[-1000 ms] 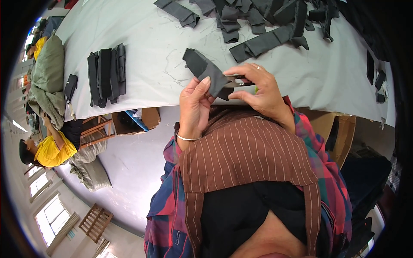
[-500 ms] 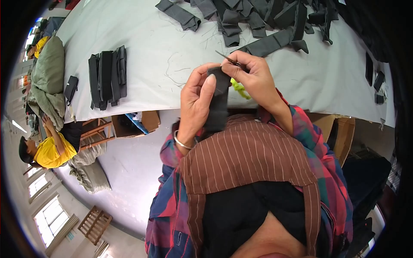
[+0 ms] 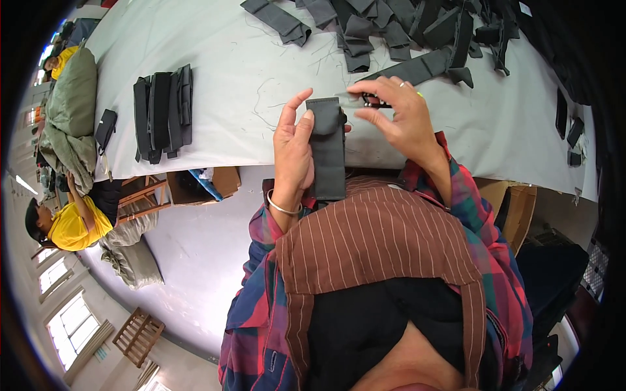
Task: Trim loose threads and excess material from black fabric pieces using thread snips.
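Held upright at the near edge of the table is a dark grey fabric strip (image 3: 328,163), with a rounded flap-like part near its top. My left hand (image 3: 291,146) grips it by the left side, thumb on the front and some fingers behind. My right hand (image 3: 407,120) is apart from the strip, to its right, with thumb and forefinger spread. Small dark scissors (image 3: 373,101) rest in that hand, their thin tip toward the strip. Part of a yellow-green cord shows by the knuckles.
Many similar strips (image 3: 424,65) lie in a loose pile at the far side of the white-covered table (image 3: 222,85). A neat stack (image 3: 163,114) stands at the left, near a small black case (image 3: 105,127). Loose threads lie about. A person in yellow (image 3: 81,221) works at the left.
My right hand has drawn away from the strip to the right, and its fingers have spread. The strip now faces up more fully, and my left forefinger has lifted off it.
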Motion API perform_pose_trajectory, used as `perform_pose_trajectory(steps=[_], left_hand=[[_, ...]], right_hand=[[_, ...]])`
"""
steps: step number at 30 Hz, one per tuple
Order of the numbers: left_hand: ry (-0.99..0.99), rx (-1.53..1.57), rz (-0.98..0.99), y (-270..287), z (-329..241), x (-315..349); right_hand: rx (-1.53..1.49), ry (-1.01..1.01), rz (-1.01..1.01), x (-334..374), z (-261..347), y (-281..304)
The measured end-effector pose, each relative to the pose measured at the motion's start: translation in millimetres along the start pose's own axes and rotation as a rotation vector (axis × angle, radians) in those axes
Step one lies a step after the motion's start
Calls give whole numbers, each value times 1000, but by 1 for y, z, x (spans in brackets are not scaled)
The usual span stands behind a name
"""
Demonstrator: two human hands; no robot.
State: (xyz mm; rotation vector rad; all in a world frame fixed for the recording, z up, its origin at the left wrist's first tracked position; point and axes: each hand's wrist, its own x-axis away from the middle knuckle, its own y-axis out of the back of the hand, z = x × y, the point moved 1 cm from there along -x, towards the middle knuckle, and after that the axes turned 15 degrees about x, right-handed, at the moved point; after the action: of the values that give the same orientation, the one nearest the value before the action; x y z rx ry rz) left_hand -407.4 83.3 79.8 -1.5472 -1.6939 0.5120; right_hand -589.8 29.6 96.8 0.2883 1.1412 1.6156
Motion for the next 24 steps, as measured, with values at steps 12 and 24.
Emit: perform_pose_trajectory(steps=[12, 24], left_hand=[[58, 28, 32, -4, -9, -12], [61, 286, -217, 44, 6, -20]], right_hand=[[-408, -256, 126, -33, 12, -34], [93, 143, -49, 10, 12, -12]])
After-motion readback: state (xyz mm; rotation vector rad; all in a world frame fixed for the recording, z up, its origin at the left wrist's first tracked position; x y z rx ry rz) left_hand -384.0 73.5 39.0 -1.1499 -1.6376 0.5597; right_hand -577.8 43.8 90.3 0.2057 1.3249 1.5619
